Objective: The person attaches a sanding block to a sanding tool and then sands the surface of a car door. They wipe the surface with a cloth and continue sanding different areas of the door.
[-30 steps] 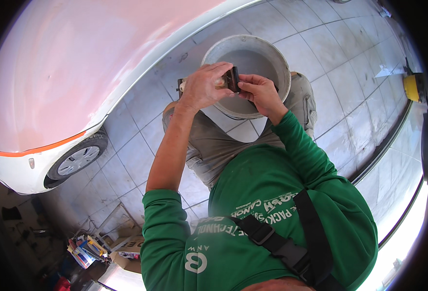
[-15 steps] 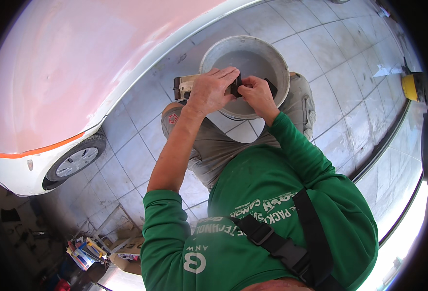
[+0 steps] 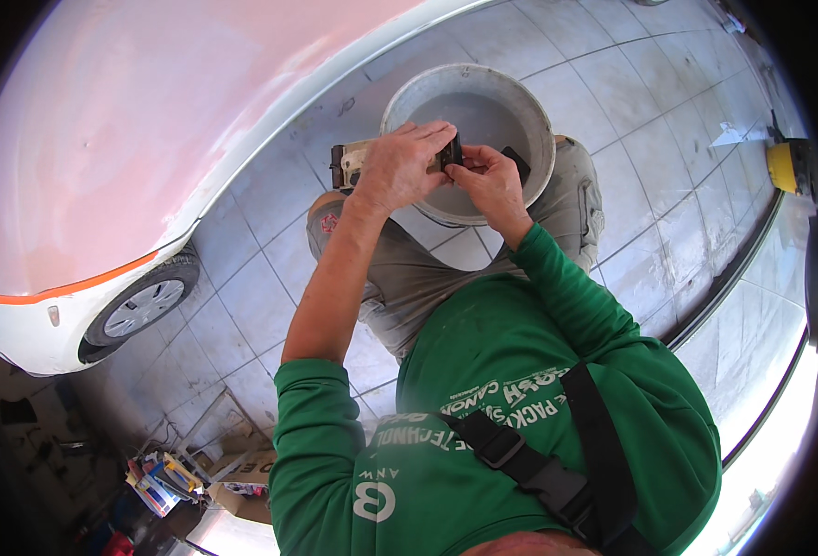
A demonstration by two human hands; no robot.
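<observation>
Over a round pale bucket [image 3: 541,176] of cloudy water, both my hands meet on a cream-coloured block with dark ends [image 3: 353,157] that looks like a sanding block. My left hand [image 3: 404,167] lies across the top of the block, gripping it and hiding its middle. At the block's right end, my right hand [image 3: 494,185] pinches a dark end piece [image 3: 453,153] with thumb and fingers. Another black flat piece [image 3: 517,162] shows just beyond my right hand, against the bucket's inner wall; whether it joins the block cannot be seen.
The bucket stands between my knees on a tiled floor [image 3: 631,167]. To the left is a car body panel [image 3: 150,120] in patchy pink and white, with a wheel [image 3: 140,310] below. A cardboard box [image 3: 242,473] and tools lie lower left. Something yellow and black [image 3: 784,167] stands far right.
My right hand's fingers have shifted slightly on the dark end of the block. My left hand stays nearly where it was.
</observation>
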